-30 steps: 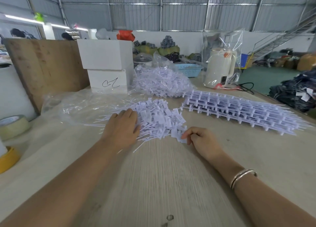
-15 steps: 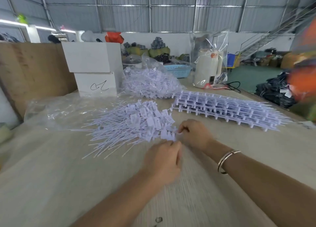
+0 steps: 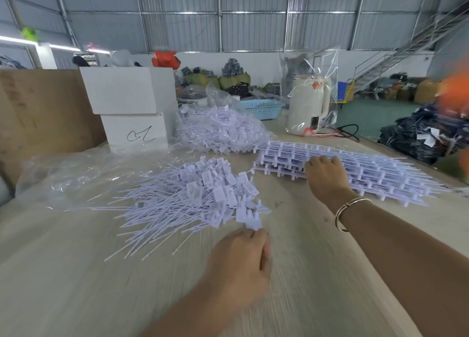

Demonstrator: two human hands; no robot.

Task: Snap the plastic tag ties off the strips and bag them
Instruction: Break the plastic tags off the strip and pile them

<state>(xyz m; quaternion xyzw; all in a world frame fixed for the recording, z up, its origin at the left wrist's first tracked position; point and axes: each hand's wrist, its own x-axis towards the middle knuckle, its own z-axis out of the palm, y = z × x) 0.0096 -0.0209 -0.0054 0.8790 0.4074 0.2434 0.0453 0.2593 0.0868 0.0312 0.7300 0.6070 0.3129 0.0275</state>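
progress: part done, by my judgement | loose ties (image 3: 193,197) heaped mid-desk, unbagged | filled bag (image 3: 218,128) behind | strips (image 3: 355,169) stacked right, unsnapped | right hand (image 3: 326,176) flat on strips, grip relaxed | left hand (image 3: 241,263) curled near heap, grip contents unclear

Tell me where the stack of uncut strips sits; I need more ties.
In the head view, the stack of strips lies on the table's right side, right of the loose tie pile, with the right hand on its near-left end.

Pale lilac ties (image 3: 193,199), blue basket (image 3: 262,108)
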